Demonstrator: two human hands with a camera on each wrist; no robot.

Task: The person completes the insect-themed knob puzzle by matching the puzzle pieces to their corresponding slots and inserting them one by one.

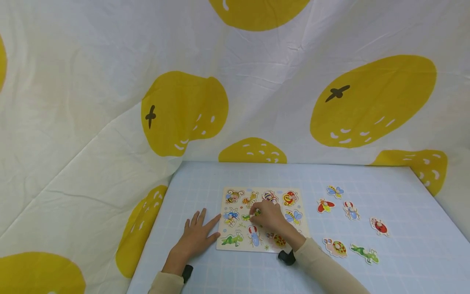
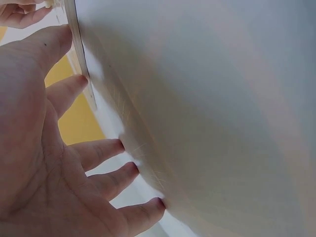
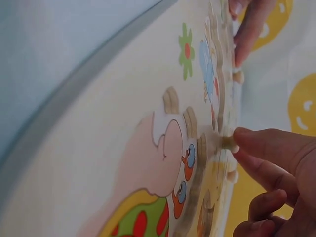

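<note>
Right hand pinches green caterpillar piece by its knob, long axis roughly left-right; left hand, fingers splayed, touches board

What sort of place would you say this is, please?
Probably a small indoor play or filming corner: a patterned curtain hangs behind a pale table, which bears a puzzle board and loose picture pieces.

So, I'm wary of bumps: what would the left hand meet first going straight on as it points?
Probably the puzzle board: the left hand has its index fingertip and thumb at the board's left edge. The other fingers point past it toward the patterned cloth, though depth is unclear.
</note>
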